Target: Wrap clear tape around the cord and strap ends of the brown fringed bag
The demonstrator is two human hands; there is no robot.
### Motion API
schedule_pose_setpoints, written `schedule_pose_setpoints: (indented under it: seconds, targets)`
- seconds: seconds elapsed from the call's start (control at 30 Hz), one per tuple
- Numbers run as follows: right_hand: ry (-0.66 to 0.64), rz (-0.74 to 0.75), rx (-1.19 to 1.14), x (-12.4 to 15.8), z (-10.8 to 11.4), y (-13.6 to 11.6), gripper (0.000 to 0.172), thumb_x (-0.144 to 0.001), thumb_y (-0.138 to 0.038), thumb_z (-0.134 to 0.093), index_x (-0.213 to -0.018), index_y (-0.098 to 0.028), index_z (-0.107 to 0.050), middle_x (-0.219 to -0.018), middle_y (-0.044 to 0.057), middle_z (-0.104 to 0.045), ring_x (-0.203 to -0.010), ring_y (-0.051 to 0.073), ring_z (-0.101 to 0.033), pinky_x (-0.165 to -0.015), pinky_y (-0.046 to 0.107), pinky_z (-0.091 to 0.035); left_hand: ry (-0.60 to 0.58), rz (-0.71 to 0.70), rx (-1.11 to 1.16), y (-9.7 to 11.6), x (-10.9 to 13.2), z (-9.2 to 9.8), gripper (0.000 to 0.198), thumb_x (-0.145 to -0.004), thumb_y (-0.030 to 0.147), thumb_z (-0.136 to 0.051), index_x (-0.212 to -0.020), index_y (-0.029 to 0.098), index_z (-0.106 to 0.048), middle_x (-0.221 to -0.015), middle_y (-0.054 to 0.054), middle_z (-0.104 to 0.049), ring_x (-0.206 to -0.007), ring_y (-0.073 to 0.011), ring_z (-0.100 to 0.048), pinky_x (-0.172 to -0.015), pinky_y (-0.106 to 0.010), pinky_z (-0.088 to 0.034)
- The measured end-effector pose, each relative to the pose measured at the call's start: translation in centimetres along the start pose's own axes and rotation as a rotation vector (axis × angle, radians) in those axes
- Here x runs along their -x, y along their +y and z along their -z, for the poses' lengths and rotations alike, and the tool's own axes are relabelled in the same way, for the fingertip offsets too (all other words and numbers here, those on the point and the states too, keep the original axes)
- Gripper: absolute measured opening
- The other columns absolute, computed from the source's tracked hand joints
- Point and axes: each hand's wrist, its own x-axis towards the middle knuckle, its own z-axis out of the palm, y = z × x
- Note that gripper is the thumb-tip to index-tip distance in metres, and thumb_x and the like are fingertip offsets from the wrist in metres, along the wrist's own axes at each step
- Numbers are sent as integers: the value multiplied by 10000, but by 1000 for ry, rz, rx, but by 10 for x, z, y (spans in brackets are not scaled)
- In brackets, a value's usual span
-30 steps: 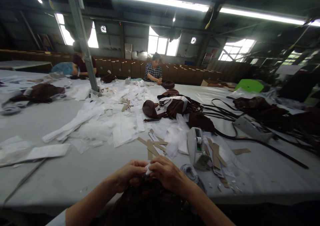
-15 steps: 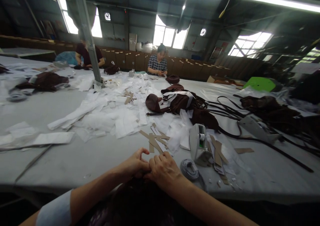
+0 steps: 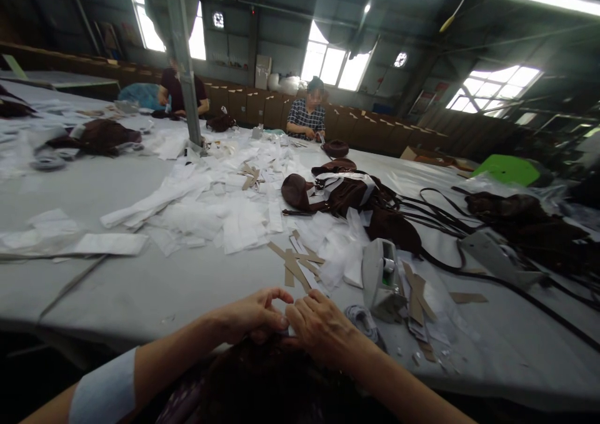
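Both hands meet at the table's near edge, over dark brown material [image 3: 255, 364] that looks like the brown bags on the table; its shape is lost in shadow. My left hand [image 3: 260, 314] is closed on it, the index finger arched above the thumb. Close beside it, my right hand [image 3: 323, 327] has its fingers curled down and pressed together on the same material. A small pale bit [image 3: 289, 331] shows between the two hands, too small to name. A roll of grey tape [image 3: 360, 321] lies just beyond my right hand, next to a grey tape dispenser [image 3: 382, 286].
Brown bags [image 3: 349, 192] with long straps lie across the table's middle and right. White paper sheets [image 3: 187, 202] and tan strips [image 3: 295, 267] are scattered about. A metal post [image 3: 187, 86] rises from the table. Two people [image 3: 307, 117] [image 3: 199, 99] sit on the far side.
The view has shifted a little, so the table's things sit farther right and lower. My hands stay together, slightly more apart, and a pale bit now shows between them.
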Motion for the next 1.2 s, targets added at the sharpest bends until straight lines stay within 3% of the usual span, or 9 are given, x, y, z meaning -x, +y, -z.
schedule_pose_setpoints:
  seconds: [0.17, 0.43, 0.77, 0.93, 1.07, 1.2]
  targets:
    - [33, 12, -21, 1, 7, 3, 350, -943, -479, -405, -853, -165, -531, -738, 42, -576, -631, 185, -487, -693, 361, -366, -10, -33, 43, -6, 3, -1, 534, -683, 305, -758, -1109, 227, -446, -605, 106, -480, -347, -3, -249, -349, -161, -145]
    - [37, 48, -2, 6, 6, 3, 418, -938, -501, -392, -959, -122, -567, -745, 53, -587, -649, 199, -513, -783, 392, -383, 124, -12, -37, -22, -2, -5, 465, -717, 487, -718, -1022, 220, -491, -551, 112, -429, -367, -23, -245, -351, -152, -182]
    - [40, -21, -116, 11, 7, 5, 487, -919, -557, -375, -1099, -134, -536, -715, 13, -593, -620, 177, -523, -841, 386, -378, 86, -11, -157, -5, 4, -15, 409, -707, 444, -729, -986, 183, -582, -581, 81, -473, -408, -35, -294, -376, -171, -175]
    - [33, -94, -317, 16, 4, 9, 513, -831, -609, -501, -1083, -163, -535, -773, 16, -633, -680, 169, -564, -790, 344, -413, -13, -16, -317, 3, 3, -22, 298, -795, 403, -612, -960, 155, -620, -626, 17, -592, -388, -45, -320, -357, -182, -160]
    - [64, -250, -544, 22, -2, 10, 586, -687, -552, -724, -1086, -171, -526, -863, 35, -654, -779, 181, -603, -737, 297, -456, 57, 24, -176, -4, 1, -22, 332, -713, 406, -701, -913, 167, -588, -601, 46, -549, -418, -48, -358, -376, -163, -191]
    - [90, -329, -737, 23, 4, 11, 569, -694, -424, -777, -1147, -203, -514, -957, 40, -666, -833, 172, -626, -734, 258, -489, 116, 7, -42, -12, 1, -19, 389, -662, 418, -743, -905, 160, -582, -596, 58, -512, -419, -37, -346, -385, -158, -185]
